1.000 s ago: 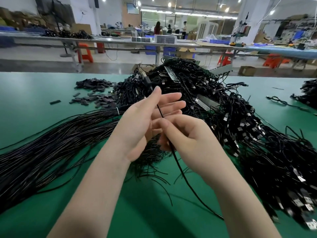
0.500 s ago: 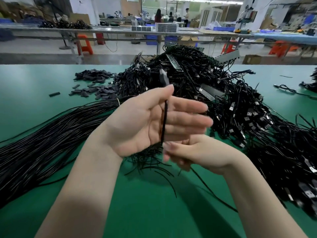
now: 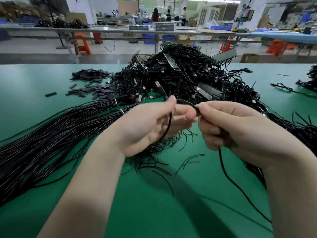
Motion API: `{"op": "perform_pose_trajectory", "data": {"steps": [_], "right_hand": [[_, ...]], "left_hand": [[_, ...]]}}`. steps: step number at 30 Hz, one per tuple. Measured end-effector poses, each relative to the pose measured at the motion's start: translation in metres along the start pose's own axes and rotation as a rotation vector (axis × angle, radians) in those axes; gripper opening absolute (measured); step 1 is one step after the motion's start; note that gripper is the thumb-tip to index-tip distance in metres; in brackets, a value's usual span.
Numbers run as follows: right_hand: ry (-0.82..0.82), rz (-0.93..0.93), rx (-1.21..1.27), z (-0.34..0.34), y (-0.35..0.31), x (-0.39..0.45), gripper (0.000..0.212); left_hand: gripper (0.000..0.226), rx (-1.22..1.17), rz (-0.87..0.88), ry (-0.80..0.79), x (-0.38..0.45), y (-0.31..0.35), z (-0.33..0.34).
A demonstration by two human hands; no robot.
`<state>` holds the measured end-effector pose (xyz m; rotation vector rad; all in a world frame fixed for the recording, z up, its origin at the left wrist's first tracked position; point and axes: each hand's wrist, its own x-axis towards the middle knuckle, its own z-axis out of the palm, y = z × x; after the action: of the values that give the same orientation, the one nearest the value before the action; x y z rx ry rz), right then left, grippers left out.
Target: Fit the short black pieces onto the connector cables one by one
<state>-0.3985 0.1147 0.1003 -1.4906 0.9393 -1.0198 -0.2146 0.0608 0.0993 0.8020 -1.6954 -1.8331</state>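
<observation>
Both hands have drawn apart sideways since earlier: left hand [image 3: 154, 124] and right hand [image 3: 228, 127] each pinch one connector cable [image 3: 187, 102], its span lying crosswise above the counter [image 3: 34, 86]; short black pieces [image 3: 92, 83] lie far-left, nearer the left grip.

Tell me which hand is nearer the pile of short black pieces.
Left. The left hand is just right of and nearer than the pile; the right hand is farther right.

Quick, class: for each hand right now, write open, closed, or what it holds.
Left hand: fingers closed on the thin black connector cable.
Right hand: thumb and fingers pinch the same cable, which trails down to the green table.
</observation>
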Motion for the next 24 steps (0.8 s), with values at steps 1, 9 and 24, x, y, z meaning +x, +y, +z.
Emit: {"op": "perform_pose_trajectory", "data": {"steps": [1, 9, 24], "right_hand": [[-0.047, -0.012, 0.033, 0.003, 0.000, 0.000, 0.028], [-0.364, 0.243, 0.085, 0.017, 0.046, 0.021, 0.035], [-0.006, -0.004, 0.000, 0.003, 0.003, 0.001, 0.030]], "left_hand": [[0.045, -0.154, 0.038, -0.019, -0.001, 0.001, -0.002], [0.055, -0.396, 0.153, -0.138, -0.007, 0.006, -0.006], [0.039, -0.048, -0.068, 0.149, 0.001, -0.006, 0.000]]}}
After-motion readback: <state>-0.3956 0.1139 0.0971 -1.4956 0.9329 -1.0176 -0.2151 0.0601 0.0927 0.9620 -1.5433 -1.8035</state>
